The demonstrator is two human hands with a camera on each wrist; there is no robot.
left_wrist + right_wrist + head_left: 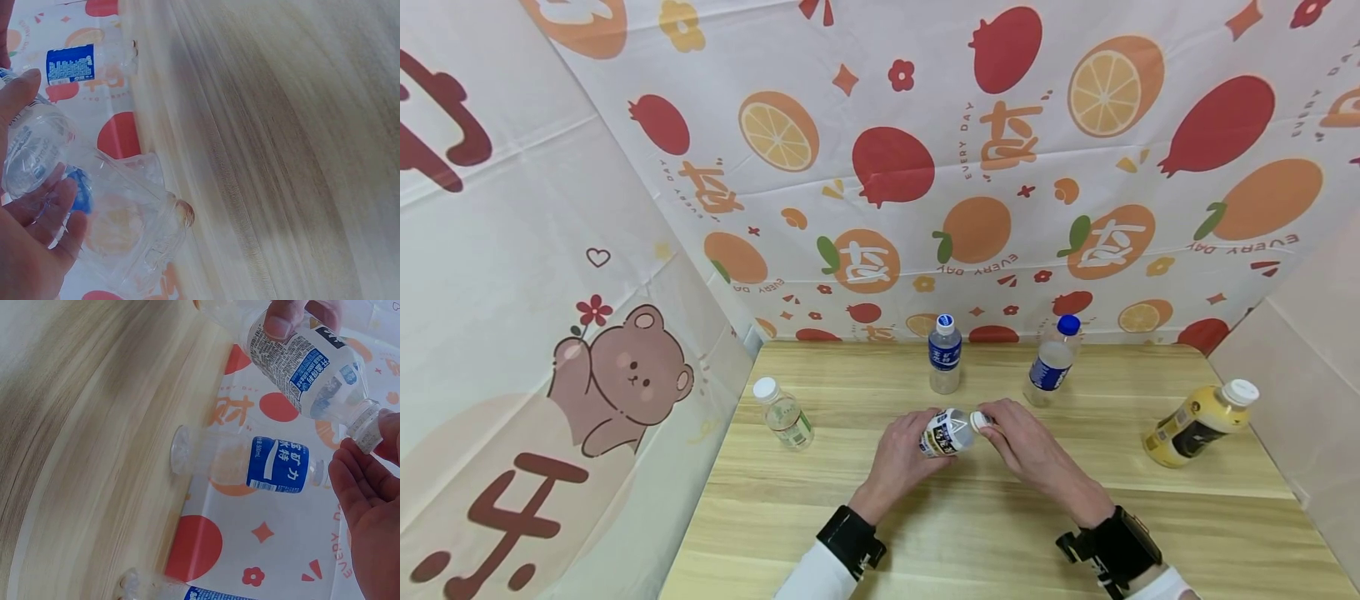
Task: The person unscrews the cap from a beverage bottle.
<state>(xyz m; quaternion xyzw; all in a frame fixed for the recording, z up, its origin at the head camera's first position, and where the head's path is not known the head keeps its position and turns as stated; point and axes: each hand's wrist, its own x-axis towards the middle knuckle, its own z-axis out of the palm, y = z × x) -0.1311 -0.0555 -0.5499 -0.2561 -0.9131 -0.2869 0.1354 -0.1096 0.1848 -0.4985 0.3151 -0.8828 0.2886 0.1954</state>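
A clear plastic bottle (946, 433) with a black, white and blue label is held tilted above the table, its neck toward the right. My left hand (898, 458) grips it round the body. At the neck, my right hand (1030, 446) pinches the white cap (367, 428) between thumb and fingers; the cap sits at the bottle's mouth. In the left wrist view the bottle's clear base (37, 156) shows beside the left fingers.
Blue-labelled bottles stand behind: one with a white-and-blue cap (944, 354), one with a blue cap (1054, 360). A white-capped clear bottle (784, 415) is at the left, a yellow bottle (1195, 423) at the right. Printed cloth (820, 200) hangs behind the wooden table (1000, 533).
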